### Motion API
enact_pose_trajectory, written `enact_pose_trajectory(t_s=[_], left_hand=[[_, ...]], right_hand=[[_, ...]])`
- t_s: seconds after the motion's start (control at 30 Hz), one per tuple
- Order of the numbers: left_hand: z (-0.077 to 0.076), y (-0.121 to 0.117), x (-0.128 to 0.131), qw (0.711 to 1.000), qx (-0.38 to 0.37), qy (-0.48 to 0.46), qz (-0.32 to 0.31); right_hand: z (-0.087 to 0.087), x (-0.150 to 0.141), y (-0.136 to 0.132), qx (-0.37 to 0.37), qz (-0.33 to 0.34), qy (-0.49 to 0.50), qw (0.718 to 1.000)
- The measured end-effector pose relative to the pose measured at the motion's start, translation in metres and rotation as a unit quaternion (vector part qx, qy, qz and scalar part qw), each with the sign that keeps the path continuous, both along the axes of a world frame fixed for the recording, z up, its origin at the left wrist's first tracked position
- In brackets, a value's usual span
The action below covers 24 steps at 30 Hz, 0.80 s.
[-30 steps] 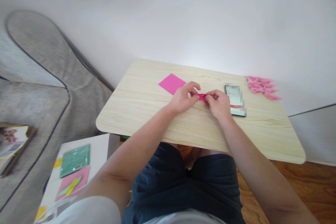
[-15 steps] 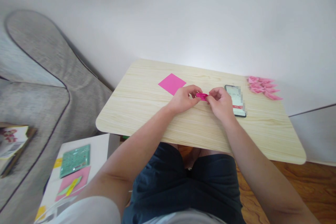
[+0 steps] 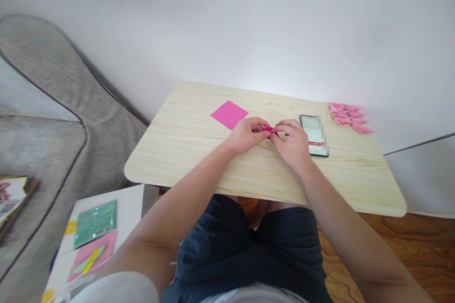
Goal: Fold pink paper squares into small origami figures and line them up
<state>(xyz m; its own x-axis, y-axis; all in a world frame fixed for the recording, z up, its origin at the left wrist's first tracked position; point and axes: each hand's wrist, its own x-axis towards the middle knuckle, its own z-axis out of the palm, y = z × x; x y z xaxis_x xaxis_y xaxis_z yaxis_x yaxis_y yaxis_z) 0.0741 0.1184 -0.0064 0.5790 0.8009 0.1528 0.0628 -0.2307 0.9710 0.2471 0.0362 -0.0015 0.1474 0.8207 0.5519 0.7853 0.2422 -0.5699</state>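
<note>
Between my fingertips is a small folded piece of bright pink paper point(image 3: 271, 131), held just over the table. My left hand point(image 3: 246, 135) pinches its left end, while my right hand point(image 3: 292, 142) grips it from the right with thumb and fingers. Part of the folded paper is covered by the fingers. A flat square sheet of pink paper point(image 3: 228, 114) lies behind my left hand. Close to the right hand, a phone point(image 3: 314, 135) rests face up with a timer on its screen.
Several folded pink paper pieces point(image 3: 350, 117) lie at the right rear of the wood-grain table point(image 3: 170, 151). At lower left, a white box point(image 3: 130, 199) bears a green packet point(image 3: 95, 223) and pink sheets point(image 3: 108, 241). A grey sofa point(image 3: 106, 128) stands at left; a white wall is behind.
My right hand has shifted its fingers closer to the left hand, over the folded paper, which now shows less. The whole view has shifted slightly.
</note>
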Motion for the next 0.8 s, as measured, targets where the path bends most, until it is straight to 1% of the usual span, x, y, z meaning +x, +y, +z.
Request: enact_pose_trajectory(t_s=[0.07,0.13,0.2,0.23,0.33,0.4,0.47,0.6,0.8], left_hand=[[0.001,0.000,-0.001,0.998,0.047,0.041,0.012],[0.003,0.000,-0.002,0.988,0.125,0.091,0.029],[0.003,0.001,-0.004,0.975,0.184,0.120,0.034],[0.003,0.001,-0.004,0.972,0.196,0.126,0.030],[0.001,0.001,-0.005,0.971,0.200,0.135,0.000],[0.000,0.001,-0.005,0.970,0.199,0.137,-0.016],[0.000,0.000,-0.006,0.971,0.196,0.138,-0.020],[0.001,0.001,-0.007,0.971,0.190,0.144,-0.018],[0.001,0.000,-0.005,0.967,0.210,0.143,-0.027]], right_hand=[[0.001,0.001,-0.003,-0.023,-0.021,-0.038,0.999],[0.002,0.002,-0.006,-0.063,-0.036,-0.083,0.994],[0.005,0.001,-0.009,-0.113,-0.031,-0.132,0.984],[0.008,0.000,-0.010,-0.137,-0.025,-0.157,0.978],[0.018,-0.004,-0.012,-0.187,-0.018,-0.237,0.953],[0.025,-0.008,-0.013,-0.207,-0.018,-0.278,0.938],[0.030,-0.012,-0.014,-0.218,-0.020,-0.300,0.928],[0.029,-0.017,-0.017,-0.217,-0.036,-0.313,0.924],[0.021,-0.017,-0.023,-0.198,-0.045,-0.318,0.926]])
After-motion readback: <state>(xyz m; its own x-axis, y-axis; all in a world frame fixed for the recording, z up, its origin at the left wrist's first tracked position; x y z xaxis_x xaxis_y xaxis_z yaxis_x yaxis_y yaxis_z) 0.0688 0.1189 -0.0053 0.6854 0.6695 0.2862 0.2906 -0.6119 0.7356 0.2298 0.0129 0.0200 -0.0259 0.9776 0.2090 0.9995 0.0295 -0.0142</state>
